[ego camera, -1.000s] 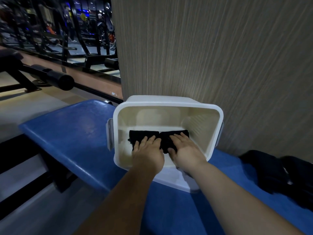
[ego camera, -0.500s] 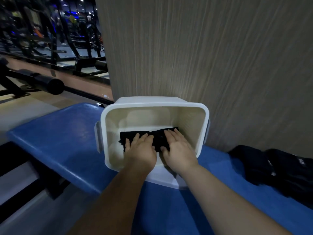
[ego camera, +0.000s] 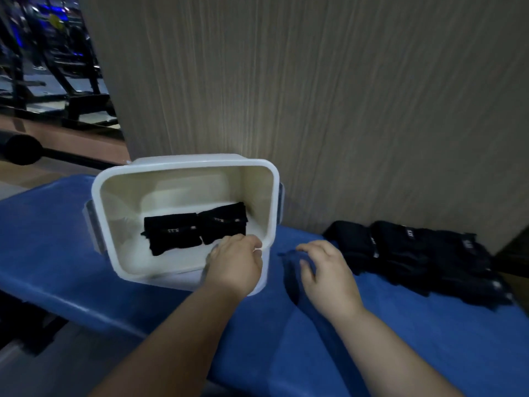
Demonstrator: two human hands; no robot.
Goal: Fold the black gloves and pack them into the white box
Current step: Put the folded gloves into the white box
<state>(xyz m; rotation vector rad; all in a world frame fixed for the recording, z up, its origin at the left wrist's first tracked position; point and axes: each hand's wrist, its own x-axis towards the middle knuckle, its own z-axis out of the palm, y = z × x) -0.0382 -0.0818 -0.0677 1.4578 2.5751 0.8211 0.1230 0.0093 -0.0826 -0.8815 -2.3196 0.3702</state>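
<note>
The white box (ego camera: 183, 164) stands on a blue padded bench, tilted toward me. Two folded black gloves (ego camera: 194, 229) lie side by side on its floor. My left hand (ego camera: 233, 266) hovers at the box's near right rim, fingers loosely curled, holding nothing. My right hand (ego camera: 326, 272) is over the bench just right of the box, fingers spread and empty. A row of unfolded black gloves (ego camera: 415, 253) lies on the bench to the right, a short way past my right hand.
The blue bench (ego camera: 57, 233) runs from left to lower right. A grey wood-grain wall (ego camera: 343, 96) rises right behind the box and the gloves. Gym machines and a barbell end stand at the far left beyond the bench.
Both hands have come off the folded gloves and out of the box. My right hand has moved right over the bench toward the glove pile. The view has swung to the right.
</note>
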